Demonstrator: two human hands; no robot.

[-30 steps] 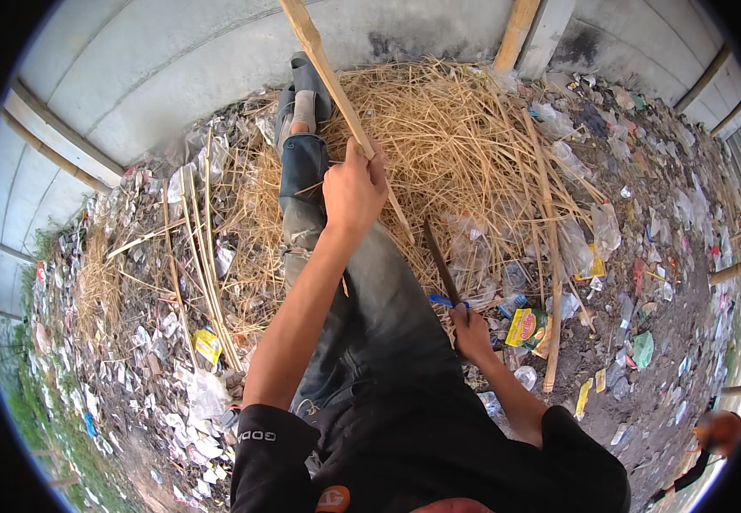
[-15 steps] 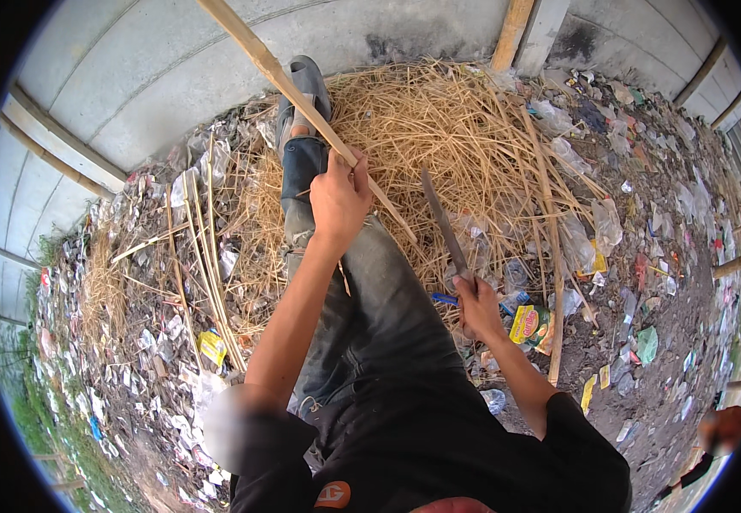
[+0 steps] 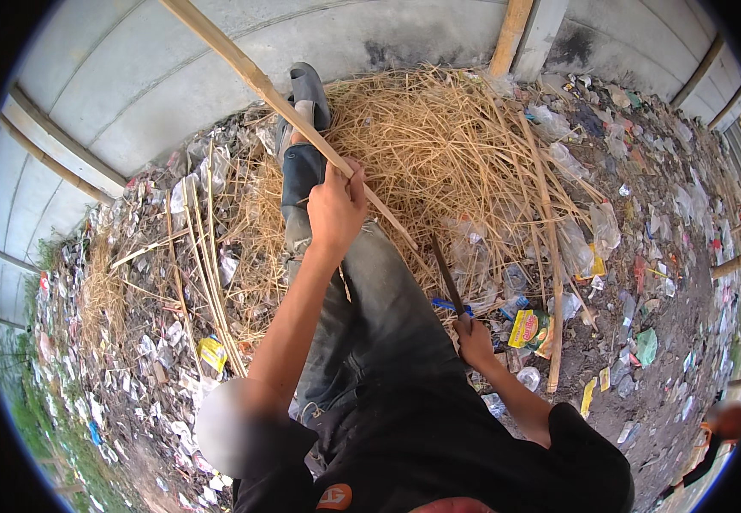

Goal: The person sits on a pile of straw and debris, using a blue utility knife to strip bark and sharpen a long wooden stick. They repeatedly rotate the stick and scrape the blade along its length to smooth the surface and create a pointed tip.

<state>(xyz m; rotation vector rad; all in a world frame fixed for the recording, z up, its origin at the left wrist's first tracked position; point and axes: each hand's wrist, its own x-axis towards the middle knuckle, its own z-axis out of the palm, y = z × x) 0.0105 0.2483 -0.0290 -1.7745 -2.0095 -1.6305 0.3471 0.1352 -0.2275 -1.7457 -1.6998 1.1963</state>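
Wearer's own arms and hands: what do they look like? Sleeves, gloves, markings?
Left hand and right hand are bare, no gloves or wristwear visible. Forearms bare too. Left sleeve and right sleeve are black and short; the left is partly blurred, so markings there can't be told.

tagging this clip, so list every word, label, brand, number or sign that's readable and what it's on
Yellow-and-green packet: large lettering, wording withheld.
Black shirt: orange round mark with lettering, withheld.
Yellow packet at left: too small to read.
Other litter: too small or blurred.
Knife, bamboo strip: no text visible.
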